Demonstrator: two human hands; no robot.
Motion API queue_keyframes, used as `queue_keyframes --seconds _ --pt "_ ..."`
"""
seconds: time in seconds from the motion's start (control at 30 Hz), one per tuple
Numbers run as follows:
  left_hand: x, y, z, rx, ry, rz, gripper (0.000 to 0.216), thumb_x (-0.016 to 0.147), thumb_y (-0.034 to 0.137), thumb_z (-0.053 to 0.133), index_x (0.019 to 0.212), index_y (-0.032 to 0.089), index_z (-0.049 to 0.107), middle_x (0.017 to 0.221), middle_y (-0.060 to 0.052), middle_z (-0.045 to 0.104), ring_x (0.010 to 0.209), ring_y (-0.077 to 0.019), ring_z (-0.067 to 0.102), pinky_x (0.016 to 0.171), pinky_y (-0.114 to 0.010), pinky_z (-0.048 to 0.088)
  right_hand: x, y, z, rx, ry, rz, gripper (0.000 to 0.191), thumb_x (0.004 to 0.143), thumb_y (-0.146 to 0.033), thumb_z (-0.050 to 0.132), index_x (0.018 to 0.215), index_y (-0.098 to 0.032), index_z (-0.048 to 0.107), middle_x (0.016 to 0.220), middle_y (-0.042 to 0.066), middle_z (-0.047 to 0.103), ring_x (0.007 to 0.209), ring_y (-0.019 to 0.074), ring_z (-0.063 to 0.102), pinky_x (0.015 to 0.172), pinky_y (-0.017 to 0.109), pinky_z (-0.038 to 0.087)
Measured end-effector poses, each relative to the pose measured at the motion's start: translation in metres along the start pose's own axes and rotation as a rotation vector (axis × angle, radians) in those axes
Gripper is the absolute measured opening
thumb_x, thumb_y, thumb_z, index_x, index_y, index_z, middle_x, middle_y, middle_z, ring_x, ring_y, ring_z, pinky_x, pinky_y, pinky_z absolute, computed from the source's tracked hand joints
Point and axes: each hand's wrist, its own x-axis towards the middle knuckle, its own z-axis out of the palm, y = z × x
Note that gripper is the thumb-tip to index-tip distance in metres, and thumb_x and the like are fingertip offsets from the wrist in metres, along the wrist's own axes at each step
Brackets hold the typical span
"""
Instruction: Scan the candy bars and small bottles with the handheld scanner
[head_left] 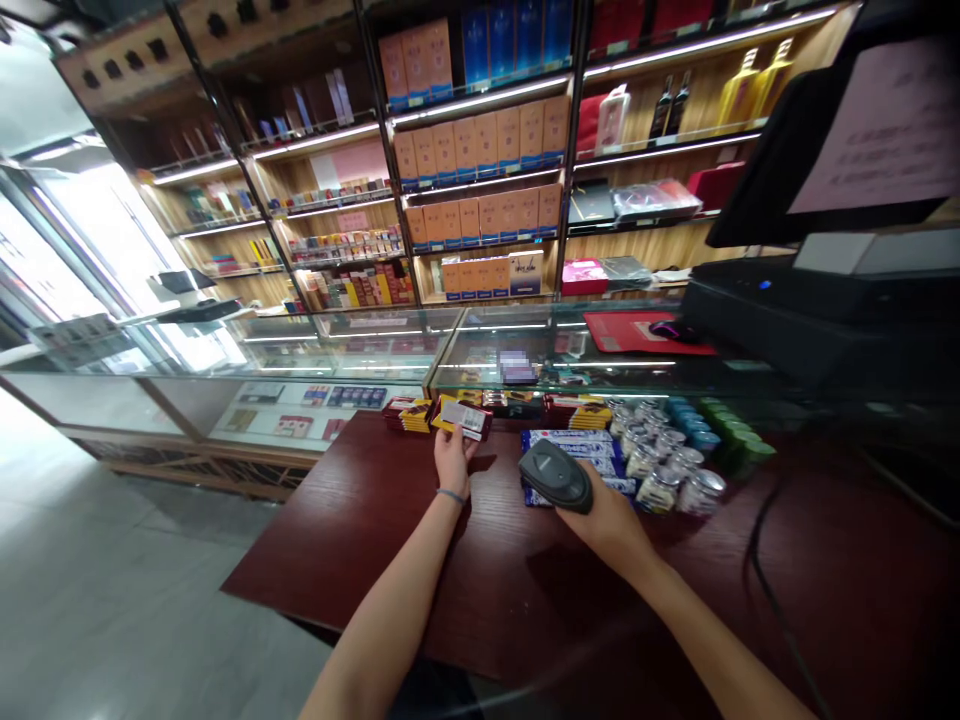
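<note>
My left hand (453, 457) grips a small dark red and yellow packet (463, 417) by its lower edge, with a white label facing up. My right hand (611, 518) is closed round a grey handheld barcode scanner (556, 475), whose head points toward the packet. Both hands hover over a dark red wooden counter (390, 540). Behind the packet lie rows of similar red and yellow packets (409, 413). Blue and white packets (571, 445) sit just under and beyond the scanner.
Several small glass jars (660, 465) and blue and green round tins (712, 425) stand right of the scanner. A black cable (757, 560) runs across the counter. A till screen (832, 150) rises at right. Glass display cases (315, 350) and stocked shelves (480, 150) lie beyond.
</note>
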Motion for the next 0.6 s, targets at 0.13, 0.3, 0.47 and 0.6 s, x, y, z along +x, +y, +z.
queue_keyframes --seconds 0.13,0.3,0.47,0.6 --pt "0.012 0.011 -0.002 0.247 0.057 0.294 0.03 0.077 0.042 0.071 0.09 0.016 0.062 0.088 -0.003 0.068 0.081 -0.0138 0.065 0.076 -0.025 0.053 0.001 0.003 -0.003 0.025 0.035 -0.001 0.044 0.074 -0.036 0.062 0.116 -0.029 0.056 0.083 0.002 0.073 0.09 0.0275 0.071 0.071 0.031 0.049" --pt "0.03 0.042 -0.012 0.512 0.159 0.575 0.028 0.084 0.036 0.063 0.102 0.016 0.07 0.097 -0.006 0.072 0.09 -0.0177 0.066 0.085 -0.029 0.05 0.003 0.007 -0.004 0.03 0.043 -0.009 0.043 0.074 -0.038 0.062 0.115 -0.029 0.056 0.086 0.002 0.074 0.09 0.027 0.071 0.073 0.032 0.05" --pt "0.05 0.087 -0.044 0.895 0.045 0.842 0.025 0.09 0.027 0.054 0.107 0.023 0.072 0.108 -0.005 0.072 0.106 -0.0203 0.064 0.099 -0.035 0.047 0.004 0.011 -0.002 0.024 0.068 -0.002 0.044 0.073 -0.037 0.062 0.116 -0.028 0.056 0.089 0.003 0.074 0.09 0.0267 0.07 0.072 0.032 0.05" --pt "0.07 0.108 -0.076 1.214 -0.046 0.904 0.03 0.088 0.016 0.052 0.109 0.023 0.071 0.113 -0.006 0.07 0.107 -0.0212 0.063 0.1 -0.037 0.048 0.005 0.013 0.0 0.032 0.068 -0.003 0.046 0.073 -0.038 0.061 0.118 -0.029 0.054 0.088 0.003 0.074 0.092 0.027 0.07 0.073 0.032 0.05"
